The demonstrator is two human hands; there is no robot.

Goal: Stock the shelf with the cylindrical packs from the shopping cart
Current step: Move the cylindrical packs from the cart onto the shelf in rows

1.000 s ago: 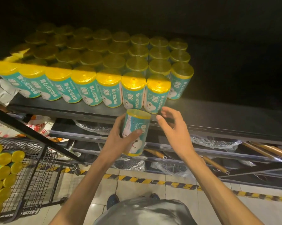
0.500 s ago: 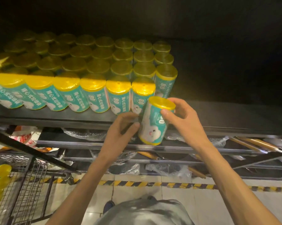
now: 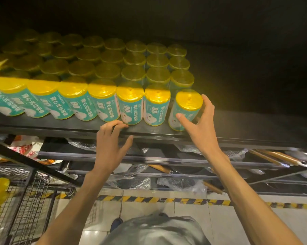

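A right hand [image 3: 200,128] is gripping a teal, yellow-capped pack [image 3: 184,110] by its sides at the shelf [image 3: 237,128] front edge, the left hand [image 3: 110,145] hovering open; it is looking light, plastic-wrapped, probably slippery.

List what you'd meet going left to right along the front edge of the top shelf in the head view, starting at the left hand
left hand → front-row pack above its fingertips → next front-row pack → end pack, tilted slightly left → right hand gripping that end pack → bare shelf surface
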